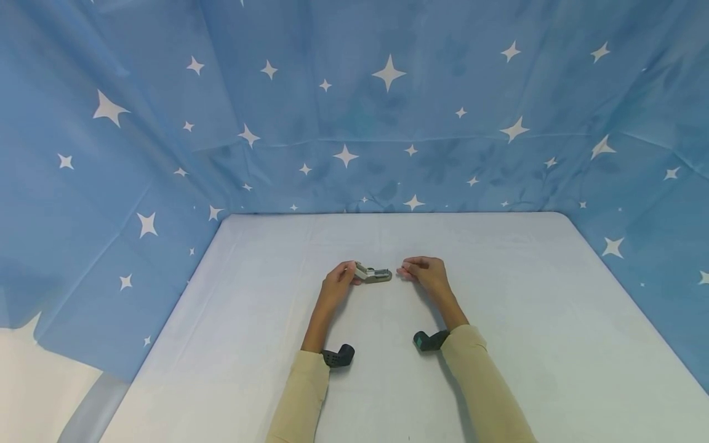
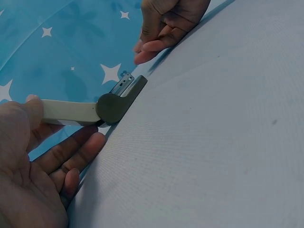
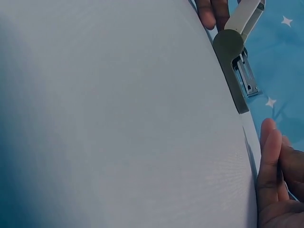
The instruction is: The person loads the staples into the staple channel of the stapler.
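Note:
A grey-green and cream stapler is held low over the white table, its top arm swung up and back from the base. The bare metal staple channel shows along the base. My left hand grips the raised top arm between thumb and fingers; in the left wrist view its other fingers lie under the hinge. To the right, apart from the stapler's front end, is my right hand, thumb and fingertips drawn together. Nothing can be made out between those fingertips.
The white table spreads around both hands. A blue curtain with white stars hangs behind it and along both sides. Dark wrist cameras are strapped at each wrist, beside the beige sleeves.

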The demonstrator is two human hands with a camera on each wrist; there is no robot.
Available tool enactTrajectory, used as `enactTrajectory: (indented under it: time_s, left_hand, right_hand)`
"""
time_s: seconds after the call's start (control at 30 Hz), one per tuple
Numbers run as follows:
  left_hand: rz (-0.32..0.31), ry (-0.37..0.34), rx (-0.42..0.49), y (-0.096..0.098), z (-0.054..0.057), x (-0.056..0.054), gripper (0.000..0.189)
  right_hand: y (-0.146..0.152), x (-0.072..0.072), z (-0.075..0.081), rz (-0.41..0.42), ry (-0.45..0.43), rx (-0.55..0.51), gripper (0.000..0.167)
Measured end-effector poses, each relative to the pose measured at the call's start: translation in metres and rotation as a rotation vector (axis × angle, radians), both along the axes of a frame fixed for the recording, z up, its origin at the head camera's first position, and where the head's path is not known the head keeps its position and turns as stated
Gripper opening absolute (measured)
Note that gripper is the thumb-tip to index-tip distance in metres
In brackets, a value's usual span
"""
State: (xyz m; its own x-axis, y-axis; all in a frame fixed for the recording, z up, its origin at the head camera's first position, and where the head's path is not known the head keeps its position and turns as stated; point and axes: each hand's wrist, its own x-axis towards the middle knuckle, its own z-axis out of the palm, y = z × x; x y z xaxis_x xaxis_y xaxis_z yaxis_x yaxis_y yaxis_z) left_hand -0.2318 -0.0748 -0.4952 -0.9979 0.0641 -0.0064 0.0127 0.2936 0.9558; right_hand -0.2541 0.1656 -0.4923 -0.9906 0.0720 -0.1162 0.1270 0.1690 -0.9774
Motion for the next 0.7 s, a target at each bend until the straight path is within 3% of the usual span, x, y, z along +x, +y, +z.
enactTrajectory:
  time_s: [0.23, 0.47, 0.7]
  left_hand:
    - [-0.002, 0.003, -0.011, 0.0001, 0.0008, 0.0007, 0.047]
    - [-0.006, 0.003, 0.005, 0.0004, 0.0006, 0.0009, 0.046]
    - [-0.005, 0.02, -0.011, 0.0005, -0.0007, -0.0002, 0.046]
  right_hand:
    - [-0.0009, 0.0011, 0.0006, 0.023, -0.012, -0.067, 0.029]
    - [-0.0037, 0.0045, 0.0026, 0.058, 0.017, -0.043, 0.028]
    - [-0.0085, 0.0043, 0.0049, 0.166, 0.158, 0.087, 0.029]
